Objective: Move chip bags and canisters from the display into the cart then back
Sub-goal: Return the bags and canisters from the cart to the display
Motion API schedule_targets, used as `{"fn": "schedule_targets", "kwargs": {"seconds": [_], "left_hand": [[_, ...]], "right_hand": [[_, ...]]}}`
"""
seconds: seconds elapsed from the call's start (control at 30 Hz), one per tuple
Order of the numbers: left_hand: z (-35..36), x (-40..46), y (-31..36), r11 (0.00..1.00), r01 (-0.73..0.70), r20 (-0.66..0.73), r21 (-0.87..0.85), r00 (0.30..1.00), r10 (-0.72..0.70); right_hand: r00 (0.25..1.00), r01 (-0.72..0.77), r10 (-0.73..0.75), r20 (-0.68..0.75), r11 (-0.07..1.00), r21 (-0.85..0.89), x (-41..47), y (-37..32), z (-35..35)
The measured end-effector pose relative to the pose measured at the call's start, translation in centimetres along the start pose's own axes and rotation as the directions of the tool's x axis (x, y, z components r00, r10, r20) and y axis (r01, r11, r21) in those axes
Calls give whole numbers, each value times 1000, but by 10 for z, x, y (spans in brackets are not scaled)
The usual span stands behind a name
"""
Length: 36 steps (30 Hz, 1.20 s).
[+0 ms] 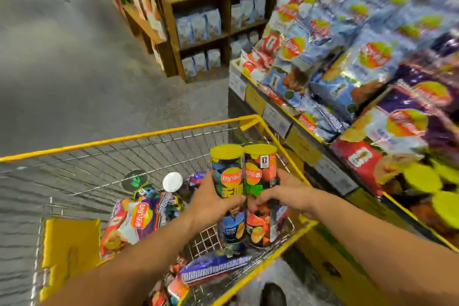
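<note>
Each hand gripped one stiff, light canister: left hand (213, 202) the blue canister (229, 194), right hand (285, 195) the red canister (260, 196), mid-tube, above the cart (149, 134).

Blurred / cut off
Display bags (367, 62) at right smeared, labels unreadable; price tags (277, 117) too blurry; shoe (273, 294) cut by near edge.
</note>
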<state>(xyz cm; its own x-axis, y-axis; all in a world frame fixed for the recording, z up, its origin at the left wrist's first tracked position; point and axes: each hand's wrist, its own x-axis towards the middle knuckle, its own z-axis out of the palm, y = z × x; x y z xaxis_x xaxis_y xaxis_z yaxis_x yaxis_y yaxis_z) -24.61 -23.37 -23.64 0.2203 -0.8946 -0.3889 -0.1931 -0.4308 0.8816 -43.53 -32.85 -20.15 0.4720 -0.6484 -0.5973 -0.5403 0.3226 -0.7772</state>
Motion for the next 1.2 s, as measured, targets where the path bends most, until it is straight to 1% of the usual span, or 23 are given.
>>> {"fn": "schedule_targets", "kwargs": {"seconds": [0.1, 0.2, 0.3, 0.33, 0.43, 0.5, 0.6, 0.7, 0.87, 0.93, 0.97, 1.03, 1.2], "left_hand": [[9, 2, 38, 997, -70, 55, -6, 996, 71], [41, 0, 88, 988, -155, 79, -4, 985, 155], [82, -8, 132, 973, -226, 103, -48, 968, 229], [92, -9, 142, 969, -240, 102, -57, 964, 245], [139, -21, 184, 943, -332, 141, -9, 934, 330], [172, -28, 210, 924, -382, 159, 12, 913, 375], [221, -39, 245, 878, -474, 183, 64, 871, 456], [260, -45, 270, 850, -520, 235, 82, 839, 491], [330, -51, 312, 830, -556, 296, 44, 801, 521], [362, -50, 332, 801, -596, 337, 60, 767, 545], [370, -51, 340, 784, -616, 337, 76, 756, 561], [405, -46, 360, 744, -664, 366, 75, 712, 599], [471, -31, 391, 706, -706, 424, 56, 657, 624]], "right_hand": [[997, 81, -80, -15, 997, 7, -26, -14, -28], [981, 174, -172, -88, 985, 12, -64, -19, -67], [959, 246, -247, -142, 969, -27, -99, -15, -106], [955, 250, -249, -163, 968, -13, -107, -14, -117], [944, 237, -223, -242, 971, 31, -151, -7, -162], [937, 242, -225, -268, 970, 32, -181, 3, -195], [910, 260, -234, -343, 965, 32, -223, 17, -239], [886, 265, -228, -404, 964, 36, -253, 31, -273], [810, 291, -205, -550, 954, 73, -297, 59, -335], [785, 298, -188, -590, 950, 94, -314, 71, -363], [778, 299, -181, -602, 949, 101, -319, 74, -371], [741, 311, -164, -651, 943, 117, -338, 86, -395], [668, 314, -93, -739, 935, 167, -360, 112, -443]]}}
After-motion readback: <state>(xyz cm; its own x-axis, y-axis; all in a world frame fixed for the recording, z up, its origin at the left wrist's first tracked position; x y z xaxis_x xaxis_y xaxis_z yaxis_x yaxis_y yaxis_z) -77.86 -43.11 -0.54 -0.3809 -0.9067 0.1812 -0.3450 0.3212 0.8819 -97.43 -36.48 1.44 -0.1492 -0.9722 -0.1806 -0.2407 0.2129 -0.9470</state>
